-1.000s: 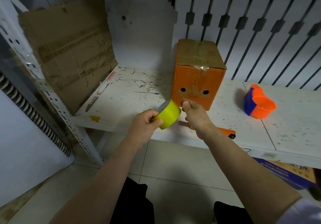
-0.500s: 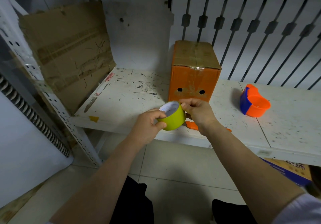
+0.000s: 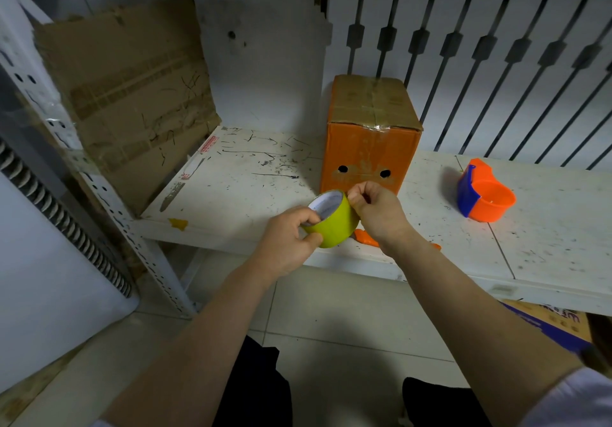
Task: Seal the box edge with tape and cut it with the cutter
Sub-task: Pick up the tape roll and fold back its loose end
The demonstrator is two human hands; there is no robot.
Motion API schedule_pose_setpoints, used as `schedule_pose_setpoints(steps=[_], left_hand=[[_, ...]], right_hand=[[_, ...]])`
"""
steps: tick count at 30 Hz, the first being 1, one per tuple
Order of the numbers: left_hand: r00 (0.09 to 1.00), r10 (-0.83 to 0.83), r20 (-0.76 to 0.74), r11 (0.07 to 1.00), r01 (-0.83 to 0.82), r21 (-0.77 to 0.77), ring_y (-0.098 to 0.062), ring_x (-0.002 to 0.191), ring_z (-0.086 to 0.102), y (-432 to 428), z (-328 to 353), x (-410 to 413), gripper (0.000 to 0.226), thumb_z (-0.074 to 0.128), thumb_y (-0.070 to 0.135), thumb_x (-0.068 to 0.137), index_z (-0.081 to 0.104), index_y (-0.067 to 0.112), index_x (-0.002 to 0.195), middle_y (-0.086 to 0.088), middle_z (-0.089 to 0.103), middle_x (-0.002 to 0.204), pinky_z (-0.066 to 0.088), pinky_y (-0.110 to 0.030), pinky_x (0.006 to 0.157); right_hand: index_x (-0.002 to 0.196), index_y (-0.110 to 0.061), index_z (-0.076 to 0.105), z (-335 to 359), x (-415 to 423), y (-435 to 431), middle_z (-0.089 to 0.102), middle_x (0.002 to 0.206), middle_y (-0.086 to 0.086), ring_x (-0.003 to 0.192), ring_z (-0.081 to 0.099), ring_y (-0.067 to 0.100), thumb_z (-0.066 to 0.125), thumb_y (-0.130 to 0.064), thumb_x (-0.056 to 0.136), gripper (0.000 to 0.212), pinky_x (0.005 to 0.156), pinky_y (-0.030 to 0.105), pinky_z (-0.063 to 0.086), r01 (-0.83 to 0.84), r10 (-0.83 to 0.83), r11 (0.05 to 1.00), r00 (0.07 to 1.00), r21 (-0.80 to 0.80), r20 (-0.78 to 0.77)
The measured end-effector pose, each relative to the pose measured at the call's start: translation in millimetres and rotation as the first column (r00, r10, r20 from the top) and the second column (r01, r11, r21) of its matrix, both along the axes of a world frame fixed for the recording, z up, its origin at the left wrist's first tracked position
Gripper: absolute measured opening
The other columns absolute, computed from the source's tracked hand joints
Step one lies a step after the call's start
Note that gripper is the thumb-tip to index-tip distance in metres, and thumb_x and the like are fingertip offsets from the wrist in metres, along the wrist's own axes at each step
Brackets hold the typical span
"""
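I am gripping the yellow-green tape roll (image 3: 332, 219) in my left hand (image 3: 286, 239) at frame centre, my right hand (image 3: 376, 209) pinching at its rim, apparently hunting the loose end. Next I should be pulling a strip toward the orange box (image 3: 369, 143) just behind on the table (image 3: 546, 244); the cutter (image 3: 364, 238) is lying mostly hidden beneath my wrist.

A flattened cardboard sheet (image 3: 132, 95) leans against the wall at my left. An orange-and-blue tape dispenser (image 3: 485, 195) sits on the scuffed white shelf (image 3: 251, 178) at my right.
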State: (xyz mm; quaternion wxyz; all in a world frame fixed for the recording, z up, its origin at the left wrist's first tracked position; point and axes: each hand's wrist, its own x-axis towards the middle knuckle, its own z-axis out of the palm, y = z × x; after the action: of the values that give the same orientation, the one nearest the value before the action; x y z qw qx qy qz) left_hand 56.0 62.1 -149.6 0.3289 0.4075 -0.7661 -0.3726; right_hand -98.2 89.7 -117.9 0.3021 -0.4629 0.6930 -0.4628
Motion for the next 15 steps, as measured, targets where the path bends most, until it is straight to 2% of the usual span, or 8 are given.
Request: schedule_pose_setpoints(steps=[2,4,7,10,11,13,15], left_hand=[[0.999,0.033,-0.014,0.999,-0.032,0.026,-0.009,0.076,0.054,3.5,1.3,-2.3,0.014,0.072,0.008,0.072,0.065,0.013,0.083,0.003,0.059,0.080,0.035,-0.003,0.061],[0.998,0.053,-0.016,0.998,-0.052,0.042,-0.003,0.063,0.047,6.2,2.6,-5.1,0.015,0.075,0.013,0.072,0.061,0.015,0.078,0.004,0.053,0.070,0.034,-0.005,0.055],[0.996,0.082,-0.045,0.996,-0.080,0.040,-0.006,0.056,0.039,8.3,4.1,-9.3,0.013,0.072,0.010,0.074,0.059,0.013,0.072,-0.004,0.049,0.068,0.033,-0.010,0.053],[0.991,0.093,-0.095,0.993,-0.085,0.085,-0.009,0.061,0.042,6.1,4.1,-10.6,0.014,0.070,0.008,0.075,0.057,0.013,0.072,0.002,0.049,0.065,0.034,-0.010,0.056],[0.985,0.100,-0.139,0.989,-0.083,0.122,-0.011,0.064,0.044,4.6,3.9,-10.1,0.013,0.070,0.008,0.076,0.058,0.012,0.074,0.003,0.050,0.066,0.037,-0.015,0.060],[0.961,0.115,-0.251,0.977,-0.063,0.204,-0.017,0.071,0.050,2.7,4.1,-8.6,0.007,0.068,0.005,0.078,0.062,0.008,0.079,-0.008,0.058,0.073,0.042,-0.025,0.067],[0.938,0.126,-0.323,0.966,-0.043,0.253,-0.018,0.075,0.055,3.9,5.3,-8.6,0.007,0.066,0.003,0.079,0.063,0.010,0.080,-0.016,0.062,0.082,0.046,-0.025,0.070]], right_hand=[[0.076,-0.017,0.052,-0.2,1.7,0.5,0.051,0.073,-0.001,0.064,0.043,0.006,0.043,-0.009,0.095,0.022,0.055,0.016,0.037,-0.016,0.015,1.000,0.998,-0.017,-0.061],[0.081,-0.014,0.053,0.0,5.2,0.1,0.054,0.085,0.004,0.067,0.045,0.005,0.044,-0.009,0.094,0.017,0.058,0.017,0.039,-0.024,0.020,0.999,0.995,-0.036,-0.095],[0.074,-0.021,0.050,0.3,8.0,-1.2,0.053,0.095,0.007,0.071,0.045,0.007,0.044,-0.011,0.095,0.024,0.060,0.018,0.040,-0.042,0.036,0.998,0.993,-0.048,-0.110],[0.082,-0.015,0.049,5.4,8.5,0.4,0.051,0.084,0.000,0.072,0.046,0.010,0.041,-0.013,0.096,0.017,0.056,0.020,0.042,0.023,-0.019,0.997,0.998,-0.071,0.059],[0.087,-0.014,0.050,6.0,8.0,0.7,0.051,0.083,-0.003,0.077,0.050,0.013,0.041,-0.013,0.096,0.013,0.062,0.023,0.047,0.085,-0.076,0.992,0.992,-0.091,0.097],[0.096,-0.014,0.053,5.0,5.5,0.5,0.058,0.094,-0.002,0.094,0.057,0.021,0.042,-0.021,0.097,0.013,0.082,0.034,0.052,0.169,-0.154,0.983,0.972,-0.075,0.176],[0.100,-0.013,0.058,6.3,4.0,2.5,0.065,0.106,0.008,0.102,0.063,0.027,0.035,-0.041,0.097,0.036,0.090,0.041,0.052,0.076,-0.086,0.996,0.936,0.042,0.343]])
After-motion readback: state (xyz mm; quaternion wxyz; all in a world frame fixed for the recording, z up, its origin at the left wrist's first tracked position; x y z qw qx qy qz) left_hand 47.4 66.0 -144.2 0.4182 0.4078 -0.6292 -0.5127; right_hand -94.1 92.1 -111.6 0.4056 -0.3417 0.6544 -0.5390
